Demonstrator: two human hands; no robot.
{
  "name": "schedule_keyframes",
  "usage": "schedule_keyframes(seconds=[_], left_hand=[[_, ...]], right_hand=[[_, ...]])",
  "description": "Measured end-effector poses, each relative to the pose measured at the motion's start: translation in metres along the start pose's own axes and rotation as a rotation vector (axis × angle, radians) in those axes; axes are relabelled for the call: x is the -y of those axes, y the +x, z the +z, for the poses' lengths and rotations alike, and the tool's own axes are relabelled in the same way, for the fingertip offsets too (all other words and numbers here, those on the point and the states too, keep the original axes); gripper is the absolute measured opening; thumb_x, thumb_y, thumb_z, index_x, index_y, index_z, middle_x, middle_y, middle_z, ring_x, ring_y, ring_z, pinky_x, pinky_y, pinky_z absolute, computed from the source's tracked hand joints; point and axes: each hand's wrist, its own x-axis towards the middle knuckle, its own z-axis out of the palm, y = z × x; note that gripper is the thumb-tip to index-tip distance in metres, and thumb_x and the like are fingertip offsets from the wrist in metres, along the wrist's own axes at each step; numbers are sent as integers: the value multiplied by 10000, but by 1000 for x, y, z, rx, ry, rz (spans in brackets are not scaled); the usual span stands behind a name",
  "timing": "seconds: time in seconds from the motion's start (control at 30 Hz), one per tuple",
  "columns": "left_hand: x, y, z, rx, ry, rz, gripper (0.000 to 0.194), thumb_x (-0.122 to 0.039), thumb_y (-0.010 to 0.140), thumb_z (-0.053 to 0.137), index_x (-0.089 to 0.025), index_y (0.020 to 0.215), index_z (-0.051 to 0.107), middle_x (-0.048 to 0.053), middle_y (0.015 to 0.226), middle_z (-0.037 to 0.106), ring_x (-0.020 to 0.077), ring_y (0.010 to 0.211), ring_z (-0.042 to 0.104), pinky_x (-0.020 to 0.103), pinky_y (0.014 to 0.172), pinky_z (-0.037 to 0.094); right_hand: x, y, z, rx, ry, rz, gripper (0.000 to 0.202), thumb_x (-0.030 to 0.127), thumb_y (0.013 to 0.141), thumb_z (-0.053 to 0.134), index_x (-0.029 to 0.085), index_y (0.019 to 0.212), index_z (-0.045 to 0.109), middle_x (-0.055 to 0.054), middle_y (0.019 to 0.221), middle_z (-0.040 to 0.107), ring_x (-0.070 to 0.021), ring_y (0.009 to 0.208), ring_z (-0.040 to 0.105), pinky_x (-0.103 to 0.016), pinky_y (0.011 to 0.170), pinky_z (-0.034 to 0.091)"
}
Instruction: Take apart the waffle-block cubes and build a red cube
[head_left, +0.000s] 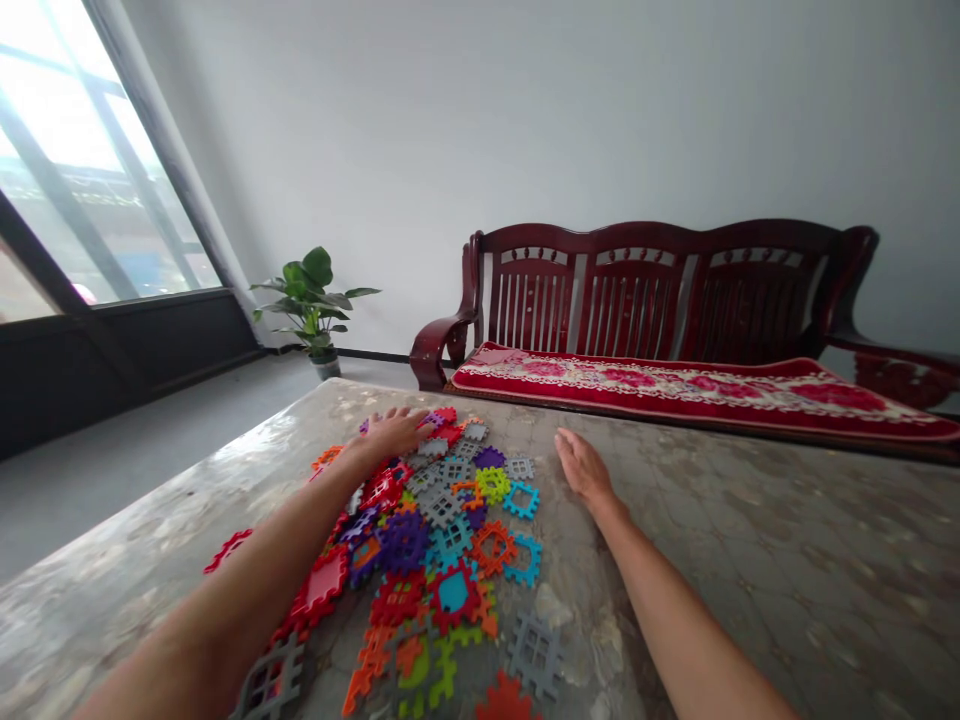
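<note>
A: Where are our puzzle pieces (442,508)?
B: In a big messy heap on the table (750,560), right between our two hands; there are red, purple, gray, blue, orange and green ones, and lots lie on top of each other

A: What is our left hand (397,432) doing?
B: It lies palm down at the far end of the heap, with its fingers stretched out; red and purple bits peek out next to it; we can't tell if a piece is tucked under the palm

A: And our right hand (583,468)?
B: It has nothing in it that we can see; its fingers are straight and close together, and it sits like a little wall just beside the heap; we can't tell if it touches the table

A: So how do we work the heap well?
B: We think flat, soft fingers are best; the edges have bumpy teeth, so if we press too hard the pieces may catch and ride up on each other

A: What should we watch for?
B: The red piece (229,550) off to the left, apart from the heap; it is nearer the table's edge, so a wide sweep that way might knock it off; our left arm (277,550) hides some pieces too, so we had better lift it and look; the gray piece (535,650) near us lies flat, so we would slide a fingertip under its rim to pick it up
</note>
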Motion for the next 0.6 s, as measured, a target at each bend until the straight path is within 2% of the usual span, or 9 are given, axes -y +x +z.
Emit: schedule_keyframes(seconds=[0.07,0.17,0.27,0.33,0.4,0.47,0.6], left_hand=[[-34,-25,-5,-24,17,-7,551,-557,937,316,-303,1402,469,123,1453,480,385,1350,377,671,1052,258],[-100,-74,-7,-126,18,94,534,-500,968,305,-274,1434,431,93,1530,401,337,1429,285,599,1129,227],[-164,-123,2,-110,-21,195,534,-513,970,306,-288,1436,440,79,1542,392,326,1444,272,592,1148,223],[-197,-145,14,-108,-54,244,575,-560,960,288,-283,1440,444,98,1544,387,341,1437,289,622,1142,218],[-219,-158,29,-105,-72,260,613,-594,950,276,-267,1434,461,113,1538,395,351,1442,275,654,1139,194],[-230,-162,43,-114,-66,236,632,-605,943,286,-245,1423,482,133,1534,397,363,1445,264,677,1133,175],[-227,-157,60,-169,-24,179,615,-592,940,325,-240,1416,494,134,1534,398,365,1435,280,692,1136,125]], right_hand=[[-4,0,-1,9,31,-3,537,435,994,221,190,1359,528,-81,1373,584,-201,1285,512,-347,1095,363],[-10,-1,-2,43,73,-40,527,450,993,227,220,1346,543,-54,1368,593,-184,1279,520,-334,1092,374],[-18,-6,-6,74,95,-84,523,454,987,249,211,1334,557,-57,1367,595,-179,1277,523,-330,1094,376],[-25,-12,-12,80,93,-108,510,445,981,274,210,1329,562,-58,1371,592,-179,1283,517,-334,1104,366],[-34,-18,-20,78,79,-126,493,431,972,300,213,1323,569,-59,1368,594,-185,1282,516,-343,1107,363],[-43,-24,-30,70,55,-133,480,409,966,310,215,1315,577,-65,1358,600,-197,1274,523,-361,1104,368],[-54,-32,-42,46,-9,-133,469,358,958,305,205,1300,588,-85,1334,615,-218,1257,535,-390,1094,377]])
